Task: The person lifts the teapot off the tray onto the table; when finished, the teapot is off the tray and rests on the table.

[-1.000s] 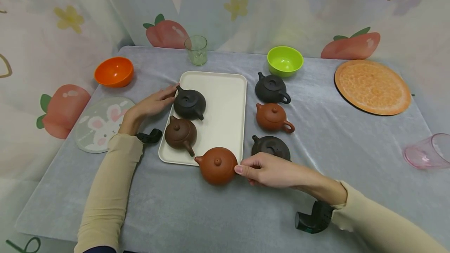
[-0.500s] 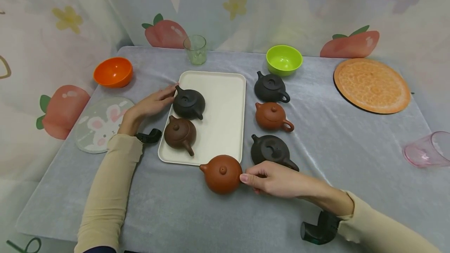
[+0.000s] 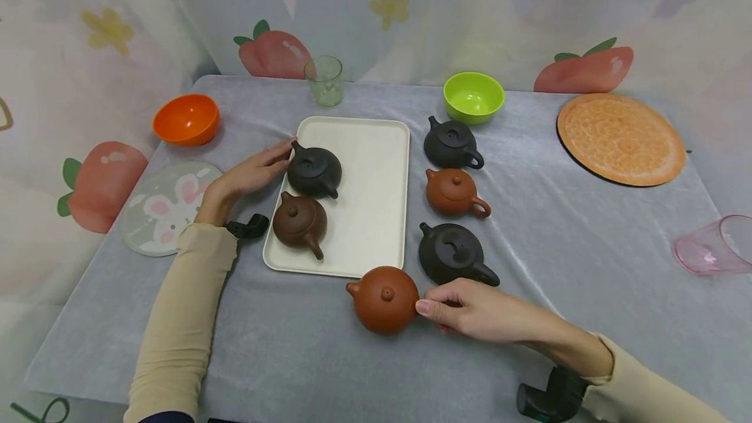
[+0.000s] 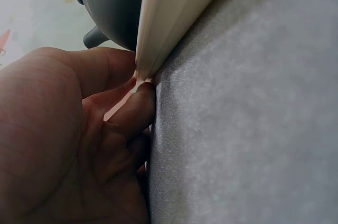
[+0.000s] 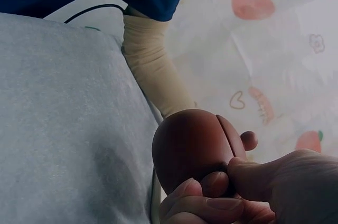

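Note:
My right hand [image 3: 478, 311] pinches the handle side of a reddish-brown teapot [image 3: 385, 300], its spout pointing left, just off the tray's front edge. In the right wrist view this teapot [image 5: 193, 147] appears raised above the cloth, and the fingers hide its handle. My left hand [image 3: 251, 172] holds the left rim of a cream tray [image 3: 370, 162]. Seen from the left wrist, the thumb [image 4: 108, 68] lies against the rim and a finger touches low on the tray's outer side. A black teapot [image 3: 314, 172] and a dark brown teapot [image 3: 299, 220] sit on the tray.
Right of the tray stand a black teapot [image 3: 452, 143], an orange-brown teapot [image 3: 452, 191] and another black teapot [image 3: 449, 253]. Farther out are an orange bowl [image 3: 186, 120], green bowl [image 3: 473, 98], green glass [image 3: 324, 81], round mats [image 3: 619, 139] and a pink glass lying sideways [image 3: 711, 247].
My right hand has drawn the reddish-brown teapot right and toward me, away from the tray's front edge. The left hand stays at the tray rim.

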The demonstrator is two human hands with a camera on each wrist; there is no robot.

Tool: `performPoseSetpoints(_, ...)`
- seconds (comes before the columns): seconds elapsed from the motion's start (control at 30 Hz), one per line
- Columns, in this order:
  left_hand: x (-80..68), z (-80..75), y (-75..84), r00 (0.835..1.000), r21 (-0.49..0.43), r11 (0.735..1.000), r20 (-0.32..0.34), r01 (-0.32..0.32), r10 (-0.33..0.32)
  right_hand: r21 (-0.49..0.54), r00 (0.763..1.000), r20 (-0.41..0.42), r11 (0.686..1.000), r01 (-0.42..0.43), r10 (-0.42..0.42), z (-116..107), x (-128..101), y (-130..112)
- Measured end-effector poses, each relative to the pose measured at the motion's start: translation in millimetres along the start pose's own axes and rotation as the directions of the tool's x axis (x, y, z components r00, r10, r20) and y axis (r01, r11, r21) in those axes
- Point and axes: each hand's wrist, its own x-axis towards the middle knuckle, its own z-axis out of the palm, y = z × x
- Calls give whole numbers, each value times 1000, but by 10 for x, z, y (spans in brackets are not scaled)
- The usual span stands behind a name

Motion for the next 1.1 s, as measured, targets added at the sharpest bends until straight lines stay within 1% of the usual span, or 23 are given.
performPoseSetpoints(0.17,-8,4,8,1000,-14,1000,-3,1,-1,-4,1000,-3,1000,12,-12,10,-41,32)
performPoseSetpoints(0.33,-2,5,-13,1000,-11,1000,0,14,-14,14,1000,-4,1000,28,-28,20,-81,77)
performPoseSetpoints(0.47,14,6,-22,1000,-2,1000,5,10,-10,53,1000,3,998,28,-29,22,-112,113)
performPoseSetpoints(0.73,30,5,-26,1000,-11,1000,12,5,-5,121,998,13,991,58,-60,12,-205,207)
performPoseSetpoints(1.1,27,-5,-14,1000,-20,1000,18,4,-4,138,998,-10,989,59,-58,35,-323,321)
